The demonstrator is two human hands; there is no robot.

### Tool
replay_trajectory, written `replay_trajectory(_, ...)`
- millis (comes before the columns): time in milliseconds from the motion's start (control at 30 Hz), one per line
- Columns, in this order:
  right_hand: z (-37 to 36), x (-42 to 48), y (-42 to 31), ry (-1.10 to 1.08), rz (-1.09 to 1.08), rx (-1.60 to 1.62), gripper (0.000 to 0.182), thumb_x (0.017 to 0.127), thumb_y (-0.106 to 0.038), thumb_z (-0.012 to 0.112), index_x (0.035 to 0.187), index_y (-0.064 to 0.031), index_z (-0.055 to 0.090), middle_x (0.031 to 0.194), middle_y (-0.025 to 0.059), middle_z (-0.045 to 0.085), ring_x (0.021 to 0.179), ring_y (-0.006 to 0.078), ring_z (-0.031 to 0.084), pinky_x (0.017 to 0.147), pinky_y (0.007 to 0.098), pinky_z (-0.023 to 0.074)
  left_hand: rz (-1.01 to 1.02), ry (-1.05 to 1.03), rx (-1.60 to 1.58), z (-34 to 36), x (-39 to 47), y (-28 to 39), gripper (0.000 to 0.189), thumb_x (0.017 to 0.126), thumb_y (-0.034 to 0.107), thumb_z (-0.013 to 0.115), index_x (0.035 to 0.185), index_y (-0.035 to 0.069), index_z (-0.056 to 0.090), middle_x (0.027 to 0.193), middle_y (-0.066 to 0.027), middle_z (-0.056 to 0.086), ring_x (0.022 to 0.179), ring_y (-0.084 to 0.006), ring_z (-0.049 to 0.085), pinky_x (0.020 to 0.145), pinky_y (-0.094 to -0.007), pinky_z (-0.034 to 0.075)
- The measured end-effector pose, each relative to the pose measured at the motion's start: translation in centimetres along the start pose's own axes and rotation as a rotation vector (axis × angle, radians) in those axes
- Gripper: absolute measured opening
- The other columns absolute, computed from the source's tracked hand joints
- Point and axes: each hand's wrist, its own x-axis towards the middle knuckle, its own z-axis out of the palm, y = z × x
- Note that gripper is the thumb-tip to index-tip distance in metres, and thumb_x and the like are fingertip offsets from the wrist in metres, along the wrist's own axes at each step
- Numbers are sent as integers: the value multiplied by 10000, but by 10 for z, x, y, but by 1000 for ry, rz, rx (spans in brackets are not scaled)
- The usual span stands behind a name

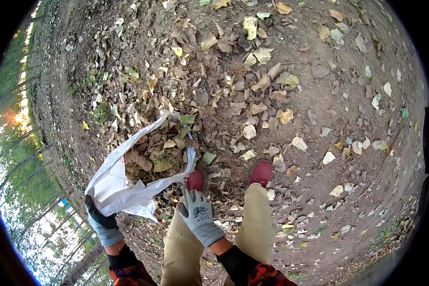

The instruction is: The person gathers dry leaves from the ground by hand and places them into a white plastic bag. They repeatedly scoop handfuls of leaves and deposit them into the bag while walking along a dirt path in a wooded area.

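A white woven plastic sack (111, 180) lies at the left of the head view with its mouth spread wide, and dry leaves (157, 152) show within the rim. My left hand (102, 216), in a grey glove with a dark palm, grips the sack's near left edge. Just below the sack's right part is my right hand (199, 211), in a matching glove with a printed back. Its fingers are spread and point towards one red shoe; nothing shows in it, though its palm side is hidden.
My red shoes (261, 172) stand on brown soil scattered with fallen leaves (249, 132), one shoe right beside the sack's rim. More leaves lie thickly beyond the sack. Trees (25, 171) and low sunlight appear at the far left.
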Motion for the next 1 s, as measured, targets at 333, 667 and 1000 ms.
replay_trajectory(333,-11,37,-12,150,72,208,589,842,-319,538,1324,-37,352,1085,199,534,863,346,562,740,421,465,625,50,607,71,12,1,424,924,270,424,1247,-3,454,1203,-134,516,1090,-245,509,929,-372,409)
replay_trajectory(667,-35,79,15,515,161,183,825,712,-381,705,1336,-6,317,1310,259,352,1135,463,386,926,512,341,247,98,213,156,27,-51,250,864,82,557,1063,-68,572,965,-69,537,872,-123,512,789,-276,416)
replay_trajectory(1000,-196,243,162,394,399,-558,1030,598,-692,636,1418,-268,178,1436,249,128,1307,449,146,1020,609,168,222,-5,466,166,33,-35,286,854,79,540,1059,-120,546,961,-91,465,933,-193,479,834,-308,390)
